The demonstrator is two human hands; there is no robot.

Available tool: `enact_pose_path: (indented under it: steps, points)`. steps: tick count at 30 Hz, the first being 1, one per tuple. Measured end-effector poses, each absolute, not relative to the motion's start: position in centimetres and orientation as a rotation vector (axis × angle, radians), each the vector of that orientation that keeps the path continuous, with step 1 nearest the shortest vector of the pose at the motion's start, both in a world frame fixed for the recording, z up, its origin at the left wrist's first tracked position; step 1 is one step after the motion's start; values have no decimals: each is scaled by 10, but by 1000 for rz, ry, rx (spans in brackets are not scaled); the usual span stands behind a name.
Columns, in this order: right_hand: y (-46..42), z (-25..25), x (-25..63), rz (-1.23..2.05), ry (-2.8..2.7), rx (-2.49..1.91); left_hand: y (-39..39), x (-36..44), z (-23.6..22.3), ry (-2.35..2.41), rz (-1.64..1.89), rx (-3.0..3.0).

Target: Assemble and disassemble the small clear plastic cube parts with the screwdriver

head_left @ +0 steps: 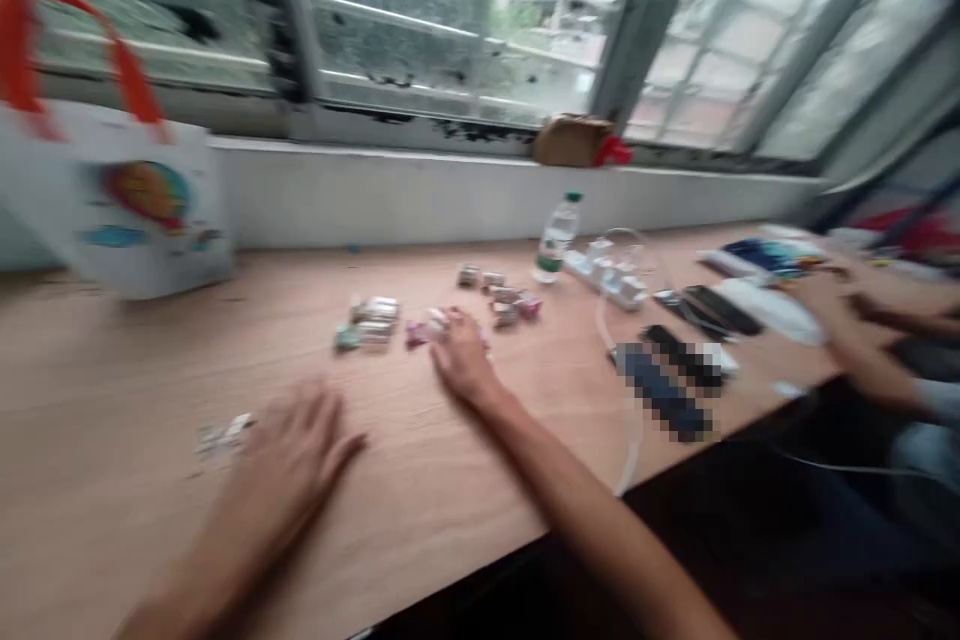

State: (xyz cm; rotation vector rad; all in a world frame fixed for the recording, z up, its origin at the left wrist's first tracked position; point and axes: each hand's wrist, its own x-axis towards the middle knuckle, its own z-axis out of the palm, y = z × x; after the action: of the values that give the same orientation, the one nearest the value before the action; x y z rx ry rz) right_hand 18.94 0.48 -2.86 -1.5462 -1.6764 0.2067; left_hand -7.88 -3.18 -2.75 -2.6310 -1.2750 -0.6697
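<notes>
My right hand rests on the light wooden table, its fingertips at a small white item. I cannot tell whether it holds that item. A pink piece lies just left of it. Small silver-and-white packets sit in a loose group further left, and more small boxes lie beyond my hand. My left hand is motion-blurred, its fingers spread over the wood, near a crumpled white scrap.
A co-worker's hands work at the right, beside a white cloth. A water bottle, white power strip, and pixelated dark objects stand on the table. A white tote bag with orange handles stands left, below a window.
</notes>
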Motion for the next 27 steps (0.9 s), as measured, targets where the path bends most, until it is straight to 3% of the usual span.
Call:
enact_pose_path:
  steps: [2,5,12,17,21,24,27]
  points:
    - [7,-39,185,187,-1663,-1496,-47,-104,-17,-1358,-372,-2588]
    - [-3,-33,188,140,-1685,-1446,-48,-116,-16,-1421,-249,-2539]
    - [-75,31,327,-251,-1434,-1642,-33,-151,-19,-1346,-337,-2503]
    - [-112,40,447,-400,-1227,-1932,-34,-152,-14,-1330,-472,-2484]
    - [-80,30,439,-267,-1417,-1850,-40,-127,-6,-1312,-662,-2485]
    - [-33,17,393,29,-1606,-1744,-38,-100,10,-1217,-691,-2546]
    - [5,6,360,305,-1449,-1765,-31,-75,27,-1111,-781,-2582]
